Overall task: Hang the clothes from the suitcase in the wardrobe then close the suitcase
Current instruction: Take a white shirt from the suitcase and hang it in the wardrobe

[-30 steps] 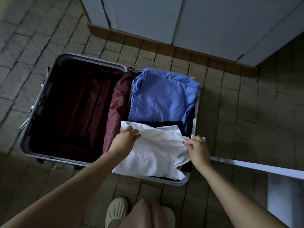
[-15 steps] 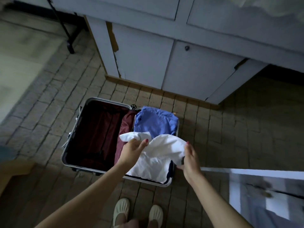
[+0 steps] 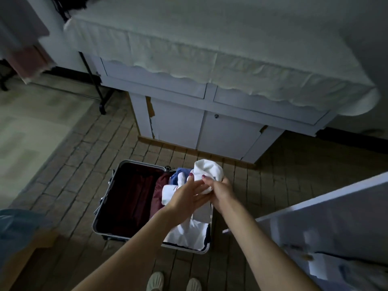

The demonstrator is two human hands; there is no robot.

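An open suitcase (image 3: 106, 203) lies on the brick floor in front of me, its left half dark and lined in maroon. In its right half a blue garment (image 3: 176, 174) shows at the far end. A white garment (image 3: 206, 171) is lifted above the right half, its lower part hanging down into the case. My left hand (image 3: 184, 195) and my right hand (image 3: 220, 191) meet at the middle of the bunched white cloth and both grip it. A white door panel (image 3: 327, 217), perhaps the wardrobe's, stands open at my right.
A white cabinet (image 3: 210, 131) with a cloth-covered top stands just beyond the suitcase. A black stand leg (image 3: 98, 91) is at the left, with a pale rug (image 3: 27, 131) beside it. My two shoes (image 3: 174, 283) are at the bottom edge. Something blue (image 3: 19, 223) sits at lower left.
Both hands lifted the white garment off the suitcase and came together, bunching it. The view rose and pulled back, showing the cabinet top and more of the door at right.
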